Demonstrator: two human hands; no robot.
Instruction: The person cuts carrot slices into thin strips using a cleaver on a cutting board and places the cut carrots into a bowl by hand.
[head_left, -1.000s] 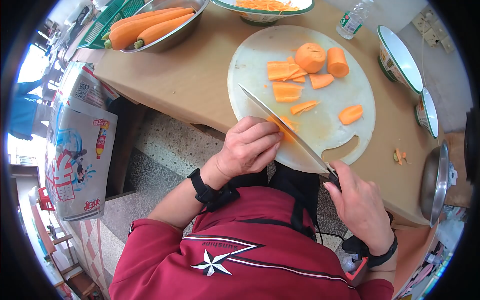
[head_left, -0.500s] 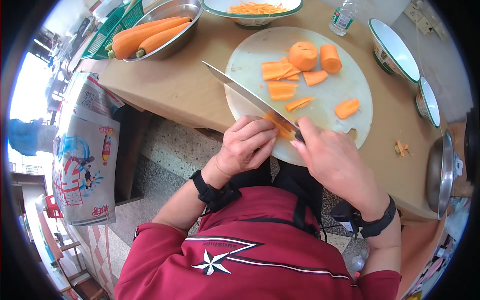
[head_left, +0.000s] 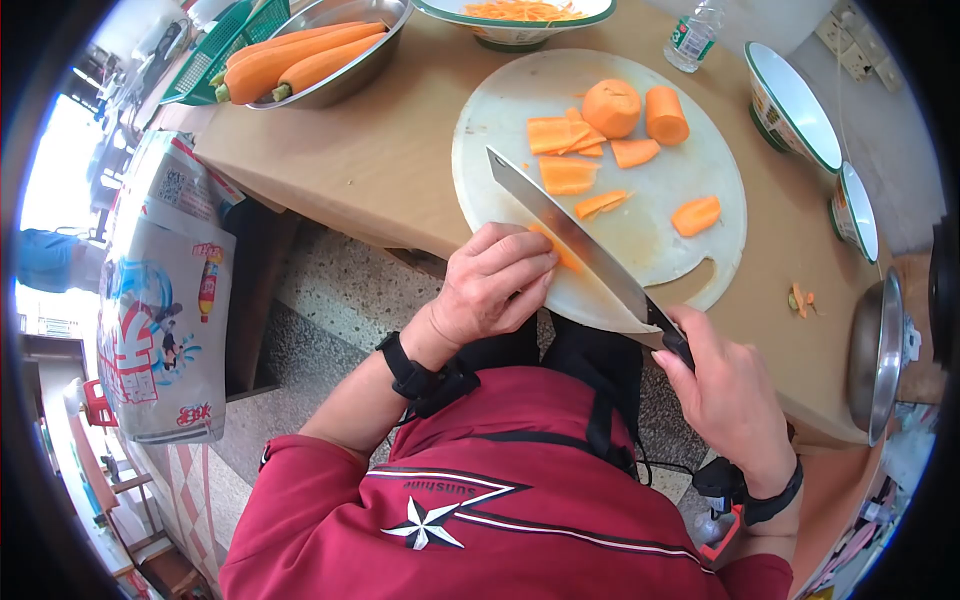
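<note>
R hand (head_left: 730, 400) is wrapped round the handle of the knife (head_left: 575, 225), blade angled far-left across the near-left part of the white cutting board (head_left: 490, 110). L hand (head_left: 498, 278) has fingers curled & bunched together at the board's near-left edge, tips on a cut carrot pc (head_left: 567, 260), which sits partly hidden btwn fingers & blade; can't tell if thumb's pinching it, or if the edge touches it. Far side of board: 2 thick carrot chunks (head_left: 612, 108) side by side, w/ flat slices (head_left: 568, 176) to their left & nearer; 1 more pc (head_left: 696, 215) on the right. Far left, steel bowl (head_left: 365, 78) w/ whole carrots (head_left: 300, 68); beyond board, green-rimmed bowl (head_left: 510, 31) w/ shreds; bottle (head_left: 692, 38) far right. Scraps (head_left: 798, 300) lie right of board on the table (head_left: 350, 180).
</note>
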